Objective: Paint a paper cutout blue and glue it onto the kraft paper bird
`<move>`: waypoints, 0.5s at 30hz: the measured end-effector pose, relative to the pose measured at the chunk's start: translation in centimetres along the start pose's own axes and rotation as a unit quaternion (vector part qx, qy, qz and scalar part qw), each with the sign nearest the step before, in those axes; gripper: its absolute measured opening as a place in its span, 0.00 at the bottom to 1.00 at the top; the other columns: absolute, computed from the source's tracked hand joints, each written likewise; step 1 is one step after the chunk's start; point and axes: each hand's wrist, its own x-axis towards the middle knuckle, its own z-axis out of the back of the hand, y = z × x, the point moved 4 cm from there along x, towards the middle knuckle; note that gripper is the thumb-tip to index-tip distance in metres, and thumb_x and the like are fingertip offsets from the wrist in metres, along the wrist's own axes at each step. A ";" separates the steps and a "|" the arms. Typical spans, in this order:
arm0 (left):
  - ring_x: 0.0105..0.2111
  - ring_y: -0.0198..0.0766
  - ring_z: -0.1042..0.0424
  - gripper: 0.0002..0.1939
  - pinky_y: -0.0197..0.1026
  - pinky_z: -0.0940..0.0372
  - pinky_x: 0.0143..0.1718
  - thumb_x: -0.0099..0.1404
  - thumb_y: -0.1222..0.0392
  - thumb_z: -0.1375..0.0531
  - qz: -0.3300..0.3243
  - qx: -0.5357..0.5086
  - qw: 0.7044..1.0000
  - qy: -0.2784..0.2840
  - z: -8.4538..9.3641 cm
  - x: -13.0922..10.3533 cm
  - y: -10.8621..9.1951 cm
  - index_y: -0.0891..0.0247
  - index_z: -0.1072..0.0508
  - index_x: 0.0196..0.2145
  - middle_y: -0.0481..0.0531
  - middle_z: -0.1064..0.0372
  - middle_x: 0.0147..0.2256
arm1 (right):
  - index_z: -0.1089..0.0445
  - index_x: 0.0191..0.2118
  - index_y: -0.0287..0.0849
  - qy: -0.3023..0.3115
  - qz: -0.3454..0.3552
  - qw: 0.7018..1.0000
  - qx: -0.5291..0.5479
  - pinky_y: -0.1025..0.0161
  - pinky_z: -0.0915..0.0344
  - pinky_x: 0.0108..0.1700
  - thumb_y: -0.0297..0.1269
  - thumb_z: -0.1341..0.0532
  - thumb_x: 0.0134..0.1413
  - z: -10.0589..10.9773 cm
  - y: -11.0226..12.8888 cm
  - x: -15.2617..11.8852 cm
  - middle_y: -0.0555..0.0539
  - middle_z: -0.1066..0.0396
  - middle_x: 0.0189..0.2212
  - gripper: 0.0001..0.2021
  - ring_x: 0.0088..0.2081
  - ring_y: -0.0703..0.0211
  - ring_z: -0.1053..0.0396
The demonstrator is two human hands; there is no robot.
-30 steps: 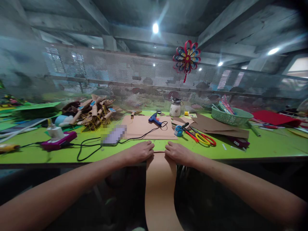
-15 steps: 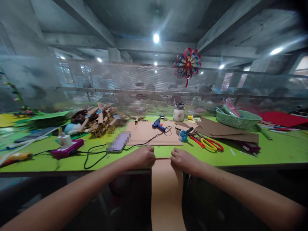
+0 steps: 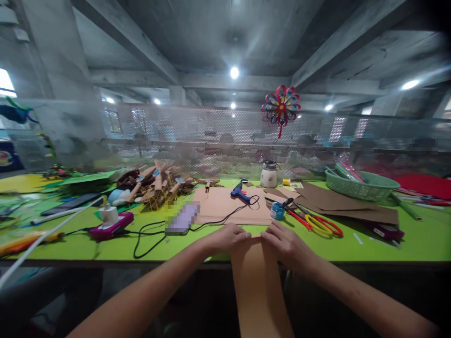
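Observation:
A long strip of brown kraft paper (image 3: 260,291) hangs over the front edge of the green table (image 3: 380,251). My left hand (image 3: 230,238) is closed on the strip's upper left corner, and my right hand (image 3: 287,244) grips its upper right side. Both hands are close together at the strip's top end. Just beyond them lies a flat stack of brown sheets (image 3: 214,206), on which a blue glue gun (image 3: 240,193) rests with its black cord trailing left. Past my right hand stands a small blue jar (image 3: 277,211).
Scissors with red and yellow handles (image 3: 319,225) lie right of the jar, near darker brown sheets (image 3: 338,202) and a green basket (image 3: 366,185). At left are a phone (image 3: 183,219), a purple power strip (image 3: 112,226) and a pile of rolled paper pieces (image 3: 158,185). A bottle (image 3: 268,174) stands behind.
My hands have come closer together along the strip's top end, and the right fingers now lie over it. The camera view has shifted slightly, so the table appears lower and farther right.

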 end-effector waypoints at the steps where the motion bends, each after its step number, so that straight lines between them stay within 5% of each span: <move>1: 0.23 0.31 0.50 0.24 0.35 0.54 0.22 0.65 0.40 0.53 0.000 -0.011 1.000 -0.003 -0.2 -0.4 -0.1 0.63 0.42 0.22 0.44 0.50 0.22 | 0.32 0.41 0.37 -0.006 0.001 1.000 0.003 0.56 0.40 0.37 0.24 0.50 0.62 0.5 0.2 0.1 0.41 0.35 0.33 0.10 0.36 0.51 0.41; 10: 0.26 0.33 0.38 0.15 0.34 0.49 0.25 0.67 0.54 0.47 -0.052 0.033 0.994 -0.094 -1.3 -2.6 -1.9 0.65 0.29 0.29 0.48 0.33 0.25 | 0.34 0.50 0.45 -0.007 -0.146 0.979 0.144 0.54 0.35 0.47 0.38 0.40 0.59 4.5 1.0 0.0 0.40 0.32 0.45 0.14 0.46 0.49 0.34; 15: 0.26 0.36 0.33 0.16 0.37 0.48 0.25 0.70 0.54 0.49 -0.109 0.151 0.975 -0.118 -0.9 -3.9 -4.9 0.63 0.27 0.31 0.53 0.28 0.28 | 0.27 0.38 0.46 0.065 -0.186 0.954 0.226 0.64 0.36 0.33 0.42 0.46 0.65 4.1 1.2 -0.1 0.47 0.25 0.30 0.12 0.31 0.58 0.29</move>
